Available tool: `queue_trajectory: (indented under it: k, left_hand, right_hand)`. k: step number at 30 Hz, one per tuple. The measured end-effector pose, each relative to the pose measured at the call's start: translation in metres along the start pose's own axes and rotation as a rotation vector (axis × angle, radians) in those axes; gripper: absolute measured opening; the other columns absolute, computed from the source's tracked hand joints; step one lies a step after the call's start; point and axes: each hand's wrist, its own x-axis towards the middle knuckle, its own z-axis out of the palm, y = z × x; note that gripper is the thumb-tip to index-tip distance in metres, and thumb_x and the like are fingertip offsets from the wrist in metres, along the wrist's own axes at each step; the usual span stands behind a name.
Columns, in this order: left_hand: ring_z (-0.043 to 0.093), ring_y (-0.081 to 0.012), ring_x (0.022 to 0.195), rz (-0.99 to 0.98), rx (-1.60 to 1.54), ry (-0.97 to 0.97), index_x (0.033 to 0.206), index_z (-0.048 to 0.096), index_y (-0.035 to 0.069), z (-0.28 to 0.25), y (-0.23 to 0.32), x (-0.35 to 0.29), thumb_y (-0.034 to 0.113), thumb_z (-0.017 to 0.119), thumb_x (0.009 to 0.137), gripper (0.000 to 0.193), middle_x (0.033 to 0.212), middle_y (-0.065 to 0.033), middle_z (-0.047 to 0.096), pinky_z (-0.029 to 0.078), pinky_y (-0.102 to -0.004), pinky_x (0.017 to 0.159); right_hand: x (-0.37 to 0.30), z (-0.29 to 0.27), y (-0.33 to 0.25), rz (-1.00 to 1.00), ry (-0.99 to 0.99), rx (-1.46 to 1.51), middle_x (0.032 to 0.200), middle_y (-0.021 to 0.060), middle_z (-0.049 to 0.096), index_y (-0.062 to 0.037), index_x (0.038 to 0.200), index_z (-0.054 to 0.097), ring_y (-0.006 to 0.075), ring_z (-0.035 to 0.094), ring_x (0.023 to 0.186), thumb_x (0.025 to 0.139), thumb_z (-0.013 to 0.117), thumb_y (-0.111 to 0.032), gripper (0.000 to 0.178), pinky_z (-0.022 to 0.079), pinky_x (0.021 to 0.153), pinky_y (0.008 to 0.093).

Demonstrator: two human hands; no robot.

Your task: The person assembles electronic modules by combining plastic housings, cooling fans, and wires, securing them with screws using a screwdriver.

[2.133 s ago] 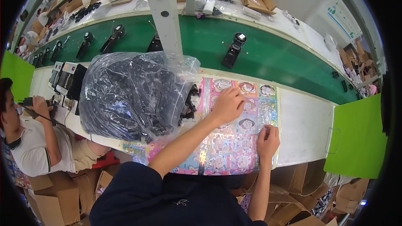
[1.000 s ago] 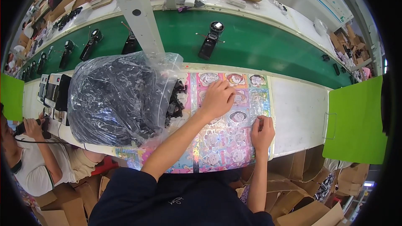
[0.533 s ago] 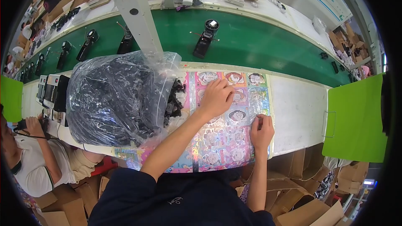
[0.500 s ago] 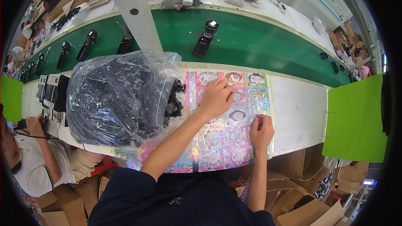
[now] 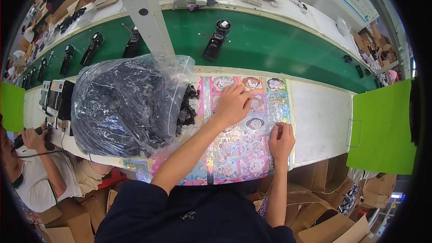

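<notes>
My left hand (image 5: 233,104) rests on a colourful, shiny sheet (image 5: 227,153) printed with cartoon pictures. Its fingers are loosely curled in, and no object shows in them. Near the sheet's right edge lies my right hand (image 5: 282,141), also curled and with nothing visible in it. Left of my left forearm stands a big clear plastic bag (image 5: 126,108) full of dark parts. Small black parts (image 5: 188,108) spill from its mouth onto the sheet. Beyond my hands, a black handheld device (image 5: 216,41) with thin wires and a round head lies on the green conveyor belt (image 5: 270,40).
More black devices (image 5: 93,48) lie on the belt at left. A grey metal post (image 5: 146,15) rises behind the bag. A green board (image 5: 382,128) stands at right. Cardboard boxes (image 5: 315,207) fill the space below the bench. At left a person (image 5: 42,171) holds something dark.
The devices on the belt have shifted slightly to the left. The person at left has raised their hands a little and moved the dark object. My own hands have stayed in place.
</notes>
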Motion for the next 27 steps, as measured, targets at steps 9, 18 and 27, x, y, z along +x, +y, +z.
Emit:
queue_trajectory:
  k: [9, 18, 27]
  left_hand:
    - [0.060, -0.0304, 0.099, 0.005, 0.003, 0.002, 0.089, 0.070, 0.006, 0.000, 0.000, 0.001, 0.012, 0.069, 0.086, 0.007, 0.095, -0.0095, 0.061, 0.045, -0.0440, 0.092]
    - [0.061, -0.0287, 0.094, 0.044, 0.074, 0.054, 0.086, 0.070, 0.007, 0.001, 0.001, 0.002, 0.010, 0.072, 0.083, 0.005, 0.093, -0.0075, 0.063, 0.047, -0.0424, 0.085]
    - [0.058, -0.0330, 0.111, -0.094, 0.534, 0.272, 0.101, 0.072, 0.005, -0.086, 0.041, -0.028, 0.016, 0.073, 0.083, 0.022, 0.112, -0.0133, 0.063, 0.043, -0.0500, 0.097]
  right_hand:
    - [0.000, 0.000, 0.001, -0.004, -0.001, 0.001, 0.082, 0.0117, 0.063, -0.0024, 0.098, 0.068, 0.0278, 0.063, 0.065, 0.090, 0.068, -0.005, 0.008, 0.049, 0.059, 0.0394]
    - [0.002, 0.000, 0.002, 0.005, 0.007, 0.034, 0.082, 0.0112, 0.063, -0.0021, 0.098, 0.067, 0.0262, 0.063, 0.065, 0.090, 0.068, -0.004, 0.008, 0.050, 0.059, 0.0376]
    - [0.001, 0.001, 0.005, -0.038, 0.038, 0.063, 0.083, 0.0119, 0.063, -0.0024, 0.098, 0.067, 0.0286, 0.063, 0.066, 0.090, 0.067, -0.004, 0.007, 0.050, 0.061, 0.0392]
